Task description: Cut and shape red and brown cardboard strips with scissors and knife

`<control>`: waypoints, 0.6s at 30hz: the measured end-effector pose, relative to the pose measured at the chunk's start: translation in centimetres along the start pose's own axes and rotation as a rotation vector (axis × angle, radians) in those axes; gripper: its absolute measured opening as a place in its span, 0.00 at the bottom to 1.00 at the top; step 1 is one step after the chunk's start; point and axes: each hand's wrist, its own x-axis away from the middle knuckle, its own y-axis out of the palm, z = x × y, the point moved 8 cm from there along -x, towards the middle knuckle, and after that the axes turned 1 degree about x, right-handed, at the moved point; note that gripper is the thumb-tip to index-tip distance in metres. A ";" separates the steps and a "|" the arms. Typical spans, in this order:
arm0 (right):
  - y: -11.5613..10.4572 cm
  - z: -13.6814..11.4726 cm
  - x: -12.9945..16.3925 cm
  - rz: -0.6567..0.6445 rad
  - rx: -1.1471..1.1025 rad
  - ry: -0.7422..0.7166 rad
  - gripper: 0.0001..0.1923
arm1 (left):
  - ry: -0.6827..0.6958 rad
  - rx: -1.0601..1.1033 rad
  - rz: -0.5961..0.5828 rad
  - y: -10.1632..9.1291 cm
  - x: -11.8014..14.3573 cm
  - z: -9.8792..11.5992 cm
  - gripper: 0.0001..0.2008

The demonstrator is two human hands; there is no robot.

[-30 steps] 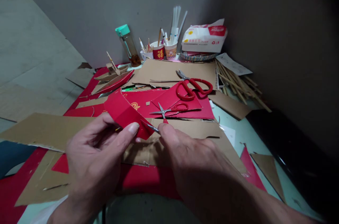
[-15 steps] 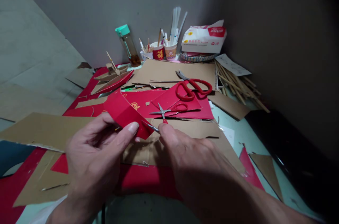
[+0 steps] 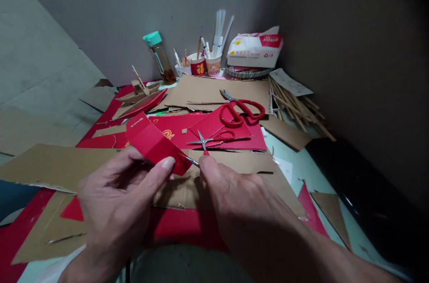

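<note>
Right now the left hand [image 3: 115, 205] is pinching a folded red card piece [image 3: 156, 144] between thumb and fingers, holding it just above the brown cardboard [image 3: 231, 162] on the desk [image 3: 301, 167], while the right hand [image 3: 244, 198] is gripping a thin metal blade [image 3: 189, 160] whose tip is touching the card's lower edge; big red scissors [image 3: 239, 109] are lying beyond

Large red-handled scissors [image 3: 239, 110] on brown cardboard sheet [image 3: 204, 91], small red-handled scissors [image 3: 209, 139], teal-capped bottle [image 3: 158, 56], 2 pen cups [image 3: 205, 65], bamboo sticks [image 3: 296, 105]
</note>
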 end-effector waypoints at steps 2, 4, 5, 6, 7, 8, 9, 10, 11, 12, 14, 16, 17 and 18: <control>0.0 0.0 0.0 0.013 0.001 0.004 0.13 | 0.029 0.002 0.023 -0.2 0.0 0.0 0.09; -0.2 -0.1 0.0 0.038 0.010 0.001 0.13 | 0.046 -0.026 0.041 -0.3 0.1 -0.1 0.09; -0.2 -0.1 0.0 0.044 0.010 -0.008 0.13 | 0.055 -0.041 0.052 -0.3 0.1 -0.1 0.09; -0.2 -0.2 0.0 0.043 0.005 -0.020 0.12 | 0.057 -0.055 0.056 -0.3 0.1 0.0 0.10; -0.2 -0.2 0.0 0.036 -0.004 -0.033 0.12 | 0.061 -0.067 0.060 -0.3 0.1 0.0 0.10; -0.1 -0.2 -0.1 0.025 -0.016 -0.044 0.11 | 0.064 -0.073 0.060 -0.3 0.1 0.1 0.10; 0.0 -0.1 -0.1 0.012 -0.030 -0.053 0.11 | 0.062 -0.073 0.064 -0.3 0.1 0.2 0.10; 0.1 0.0 -0.2 0.000 -0.041 -0.058 0.11 | 0.058 -0.070 0.072 -0.3 0.1 0.2 0.10; 0.2 0.0 -0.3 -0.011 -0.060 -0.073 0.11 | 0.053 -0.067 0.078 -0.3 0.1 0.3 0.10; 0.3 0.0 -0.3 -0.020 -0.080 -0.089 0.11 | 0.047 -0.057 0.085 -0.4 0.2 0.3 0.09; 0.4 0.0 -0.4 -0.022 -0.116 -0.106 0.11 | 0.035 -0.029 0.098 -0.6 0.3 0.2 0.07; 0.4 0.1 -0.4 -0.008 -0.132 -0.095 0.11 | 0.039 -0.011 0.104 -0.7 0.4 0.3 0.05; 0.5 0.2 -0.4 -0.003 -0.130 -0.078 0.11 | 0.039 -0.006 0.105 -0.8 0.5 0.2 0.05; 0.4 0.4 -0.4 0.003 -0.123 -0.054 0.11 | 0.036 -0.006 0.102 -0.7 0.5 0.2 0.05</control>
